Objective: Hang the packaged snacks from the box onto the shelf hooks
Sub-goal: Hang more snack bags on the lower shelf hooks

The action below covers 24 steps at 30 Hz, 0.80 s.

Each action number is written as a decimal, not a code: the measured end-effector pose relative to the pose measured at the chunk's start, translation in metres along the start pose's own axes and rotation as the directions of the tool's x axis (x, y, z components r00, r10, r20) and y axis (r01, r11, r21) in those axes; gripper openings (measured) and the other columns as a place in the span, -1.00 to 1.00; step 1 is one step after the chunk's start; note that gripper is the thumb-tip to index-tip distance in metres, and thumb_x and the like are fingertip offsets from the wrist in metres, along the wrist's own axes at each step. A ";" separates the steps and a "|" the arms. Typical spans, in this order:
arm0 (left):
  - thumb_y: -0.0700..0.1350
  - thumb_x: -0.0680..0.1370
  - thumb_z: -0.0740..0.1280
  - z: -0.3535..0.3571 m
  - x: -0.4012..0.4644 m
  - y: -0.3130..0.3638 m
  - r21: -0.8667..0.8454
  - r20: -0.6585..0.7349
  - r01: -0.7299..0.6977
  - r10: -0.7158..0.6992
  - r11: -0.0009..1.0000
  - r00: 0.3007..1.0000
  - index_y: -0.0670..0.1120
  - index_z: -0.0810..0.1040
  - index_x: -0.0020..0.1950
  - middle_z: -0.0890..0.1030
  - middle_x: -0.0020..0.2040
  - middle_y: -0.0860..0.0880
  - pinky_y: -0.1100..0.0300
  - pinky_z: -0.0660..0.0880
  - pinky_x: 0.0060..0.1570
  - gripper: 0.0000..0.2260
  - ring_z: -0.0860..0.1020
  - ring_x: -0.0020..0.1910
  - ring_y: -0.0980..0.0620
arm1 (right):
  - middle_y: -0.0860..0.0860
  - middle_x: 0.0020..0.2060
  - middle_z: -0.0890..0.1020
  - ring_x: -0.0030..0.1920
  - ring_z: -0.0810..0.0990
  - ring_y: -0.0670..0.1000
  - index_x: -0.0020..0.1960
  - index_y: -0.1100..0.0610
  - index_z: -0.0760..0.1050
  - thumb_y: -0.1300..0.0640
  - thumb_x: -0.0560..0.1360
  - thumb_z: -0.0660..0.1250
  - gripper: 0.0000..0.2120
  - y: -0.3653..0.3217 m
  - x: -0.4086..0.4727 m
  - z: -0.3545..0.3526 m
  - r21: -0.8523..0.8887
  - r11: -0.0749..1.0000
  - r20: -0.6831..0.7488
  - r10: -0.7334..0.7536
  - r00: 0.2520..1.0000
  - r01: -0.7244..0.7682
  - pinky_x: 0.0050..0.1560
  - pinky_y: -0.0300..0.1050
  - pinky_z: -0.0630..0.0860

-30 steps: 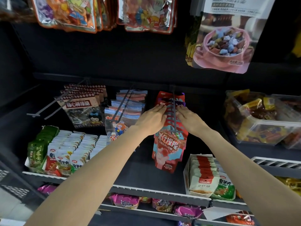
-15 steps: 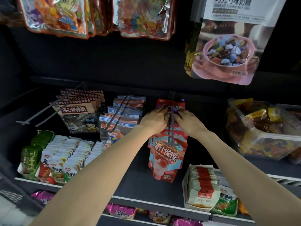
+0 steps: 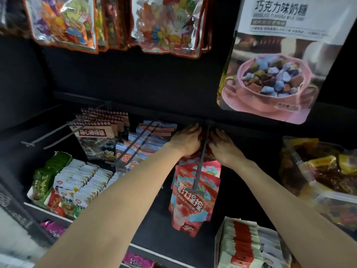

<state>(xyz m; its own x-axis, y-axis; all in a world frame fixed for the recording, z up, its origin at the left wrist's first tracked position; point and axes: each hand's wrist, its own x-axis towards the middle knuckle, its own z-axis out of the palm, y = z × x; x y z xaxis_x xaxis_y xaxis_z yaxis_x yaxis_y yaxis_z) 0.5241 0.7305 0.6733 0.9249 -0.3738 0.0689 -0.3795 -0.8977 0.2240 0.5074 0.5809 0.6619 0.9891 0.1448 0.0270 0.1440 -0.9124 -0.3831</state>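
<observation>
Several red and pink snack packets [image 3: 193,202] hang on a grey shelf hook [image 3: 201,163] at the middle of the shelf. My left hand [image 3: 186,141] lies on the left of the hook and my right hand [image 3: 224,147] on the right, both far back near the dark rail. The fingers of both hands are straight and press on the rearmost packets. The tops of those packets are hidden under my hands. The front packet hangs free near the hook's tip. No box is in view.
Striped blue packets [image 3: 148,144] and brown lollipop bags [image 3: 96,136] hang on hooks to the left, beside two bare hooks [image 3: 48,140]. Trays of sachets [image 3: 77,184] sit below left and below right [image 3: 243,246]. A clear tub [image 3: 328,182] stands right. Large bags [image 3: 270,74] hang overhead.
Both hands have slid further back along the hook toward the rail, pushing the rear packets with them. The front packet stays near the hook's tip.
</observation>
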 end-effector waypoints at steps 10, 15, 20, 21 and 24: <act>-0.05 0.65 0.05 0.001 -0.004 0.003 -0.183 -0.106 0.062 -0.083 0.981 0.991 -0.04 0.27 0.48 0.23 0.50 -0.05 0.02 0.22 0.41 -0.61 0.23 0.46 -0.06 | 0.05 0.44 0.31 0.42 0.26 0.07 0.42 0.05 0.34 0.00 0.65 0.00 -0.61 -0.005 -0.004 -0.013 0.068 0.997 -0.063 -0.041 0.997 0.045 0.39 -0.05 0.19; -0.18 0.61 0.15 0.001 -0.039 0.007 -0.347 -0.301 -0.010 -0.101 0.938 0.948 -0.12 0.49 0.29 0.46 0.30 -0.11 0.12 0.37 0.24 -0.72 0.42 0.27 -0.08 | 0.04 0.27 0.48 0.29 0.41 0.03 0.30 0.10 0.47 0.07 0.64 0.10 -0.69 -0.015 -0.038 -0.020 0.312 0.947 -0.155 -0.023 0.988 0.071 0.22 -0.20 0.27; -0.28 0.55 0.24 0.004 -0.091 -0.008 -0.264 -0.393 -0.115 0.002 0.958 0.919 -0.14 0.54 0.12 0.47 0.13 -0.06 0.27 0.36 0.08 -0.81 0.46 0.15 0.00 | 0.09 0.28 0.44 0.32 0.38 0.08 0.30 0.16 0.43 0.13 0.56 0.27 -0.67 -0.022 -0.082 -0.002 0.243 0.956 -0.210 -0.113 0.971 0.164 0.28 -0.18 0.27; -0.28 0.55 0.23 0.005 -0.099 -0.008 -0.249 -0.381 -0.144 0.040 0.958 0.924 -0.14 0.54 0.14 0.47 0.14 -0.05 0.29 0.35 0.10 -0.79 0.46 0.16 0.01 | 0.08 0.30 0.41 0.34 0.35 0.08 0.32 0.15 0.41 0.12 0.56 0.26 -0.66 -0.026 -0.089 0.001 0.236 0.959 -0.203 -0.108 0.973 0.156 0.29 -0.19 0.26; -0.26 0.57 0.21 0.012 -0.121 -0.009 -0.145 -0.350 -0.225 0.162 0.964 0.923 -0.13 0.53 0.26 0.44 0.32 -0.04 0.23 0.27 0.32 -0.72 0.38 0.34 0.01 | 0.03 0.47 0.24 0.47 0.16 0.02 0.47 0.13 0.24 0.08 0.62 0.16 -0.56 -0.036 -0.109 0.007 0.176 0.976 -0.193 -0.091 0.977 0.126 0.39 -0.19 0.12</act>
<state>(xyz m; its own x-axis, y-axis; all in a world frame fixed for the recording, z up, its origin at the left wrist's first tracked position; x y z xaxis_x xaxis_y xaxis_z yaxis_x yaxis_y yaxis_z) 0.4160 0.7813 0.6514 0.7994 -0.4090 0.4401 -0.5702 -0.7472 0.3413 0.3942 0.6009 0.6660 0.9591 0.1509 0.2393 0.2597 -0.8050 -0.5334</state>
